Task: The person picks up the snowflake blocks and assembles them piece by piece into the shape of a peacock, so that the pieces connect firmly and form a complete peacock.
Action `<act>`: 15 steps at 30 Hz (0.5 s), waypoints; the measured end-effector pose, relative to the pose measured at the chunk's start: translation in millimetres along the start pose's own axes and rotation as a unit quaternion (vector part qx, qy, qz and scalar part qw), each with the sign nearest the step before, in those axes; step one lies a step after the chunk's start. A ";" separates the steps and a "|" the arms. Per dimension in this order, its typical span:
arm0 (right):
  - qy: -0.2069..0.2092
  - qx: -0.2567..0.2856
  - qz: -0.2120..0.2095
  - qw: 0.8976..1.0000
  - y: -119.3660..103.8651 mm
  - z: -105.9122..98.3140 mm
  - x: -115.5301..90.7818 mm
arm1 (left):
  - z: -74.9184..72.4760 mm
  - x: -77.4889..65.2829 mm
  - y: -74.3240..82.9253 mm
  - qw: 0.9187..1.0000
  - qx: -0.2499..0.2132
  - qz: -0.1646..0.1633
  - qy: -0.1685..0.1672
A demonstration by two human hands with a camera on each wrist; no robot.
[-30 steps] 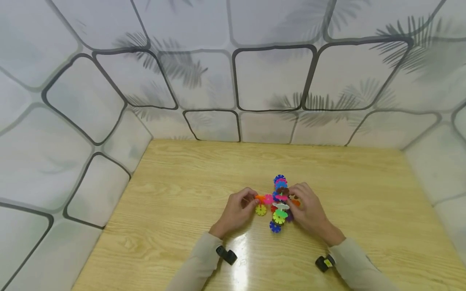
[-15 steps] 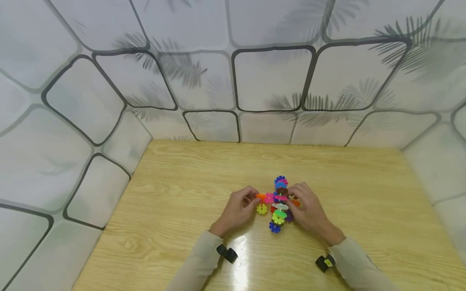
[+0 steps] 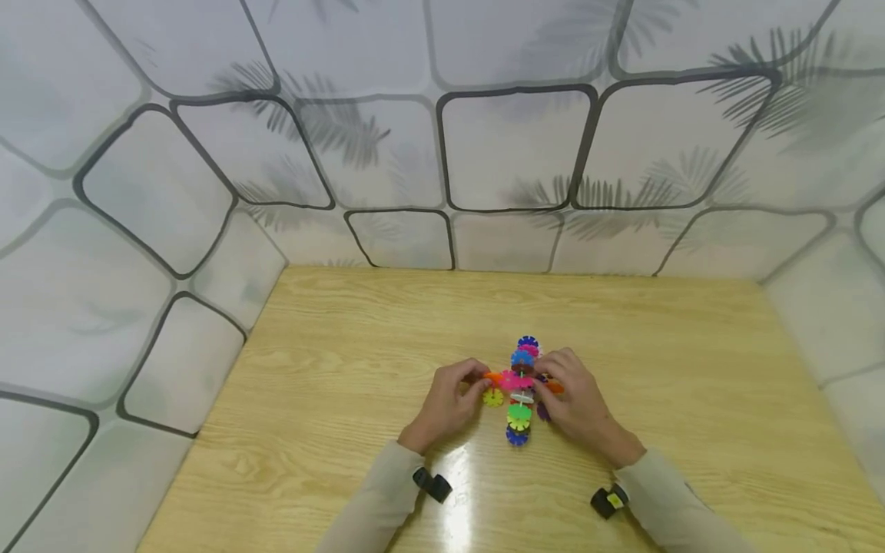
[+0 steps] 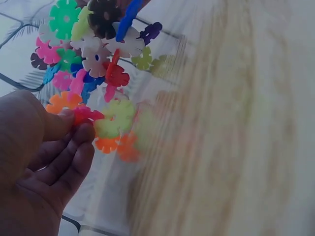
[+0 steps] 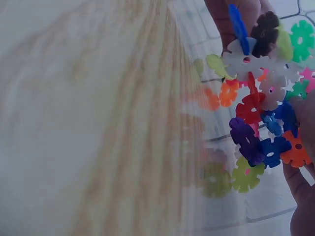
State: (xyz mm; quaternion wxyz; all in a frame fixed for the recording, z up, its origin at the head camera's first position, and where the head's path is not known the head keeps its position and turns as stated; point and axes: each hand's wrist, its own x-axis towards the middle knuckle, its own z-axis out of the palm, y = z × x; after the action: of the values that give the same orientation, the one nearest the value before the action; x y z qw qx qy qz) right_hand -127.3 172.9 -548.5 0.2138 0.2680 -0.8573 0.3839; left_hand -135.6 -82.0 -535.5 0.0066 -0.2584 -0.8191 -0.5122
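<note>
A model of interlocking snowflake discs (image 3: 520, 412) in many colours stands on the table between both hands, with a long middle row and an arm to each side. My left hand (image 3: 445, 405) pinches the left arm at an orange disc (image 4: 64, 102) and a red-pink disc (image 4: 86, 115); a yellow-green disc (image 4: 116, 119) hangs beside its fingertips. On the opposite side, my right hand (image 3: 577, 403) holds the right arm near the centre, close to another orange disc (image 5: 295, 149). Purple (image 5: 246, 140) and blue discs (image 5: 273, 152) show below it. Parts of the centre are hidden by the right fingers.
The model's underside nearly meets the glossy wood-grain table (image 3: 332, 346), which mirrors its lower discs. Pale walls with a stone pattern (image 3: 518, 146) rise at the back and both sides. Each wrist wears a small black camera (image 3: 432, 485).
The model has turned slightly, its middle row now closer to straight, and shifted a little to the left. My right hand has moved left with it; the left hand keeps its grip.
</note>
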 end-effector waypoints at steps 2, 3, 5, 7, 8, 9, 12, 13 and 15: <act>-0.002 -0.003 0.003 1.000 -2.4 -1.6 0.5 | 0.6 -0.3 -2.0 1.000 -0.001 -0.005 -0.001; -0.005 -0.006 0.006 1.000 -3.0 -2.5 0.5 | 0.7 -0.5 -3.0 1.000 0.000 -0.009 -0.003; -0.009 -0.012 0.003 1.000 -4.5 -4.9 0.6 | 0.9 -1.1 -4.9 1.000 0.003 -0.011 -0.005; -0.009 -0.020 -0.001 1.000 -5.3 -7.7 -0.1 | 0.7 -1.8 -6.2 1.000 0.009 -0.010 -0.008; -0.008 -0.021 -0.003 1.000 -5.6 -9.2 -0.4 | 0.6 -2.0 -6.6 1.000 0.013 -0.008 -0.009; -0.006 -0.023 -0.004 1.000 -5.7 -10.6 -0.8 | 0.5 -2.2 -7.1 1.000 0.016 -0.005 -0.010; 0.005 -0.019 -0.003 1.000 -6.2 -14.8 -2.8 | -0.8 -2.9 -8.2 1.000 0.025 0.000 -0.015; 0.012 -0.016 -0.003 1.000 -6.7 -16.2 -3.5 | -1.6 -3.1 -8.8 1.000 0.026 0.001 -0.016; 0.029 -0.009 0.000 1.000 -8.9 -19.5 -5.7 | -4.1 -3.8 -11.1 1.000 0.025 0.008 -0.017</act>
State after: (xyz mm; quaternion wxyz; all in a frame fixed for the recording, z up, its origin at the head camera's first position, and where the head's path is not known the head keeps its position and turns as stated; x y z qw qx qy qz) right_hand -114.2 184.6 -535.0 0.2408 0.2546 -0.8545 0.3834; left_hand -138.1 -90.8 -543.8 0.0031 -0.2732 -0.8295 -0.4872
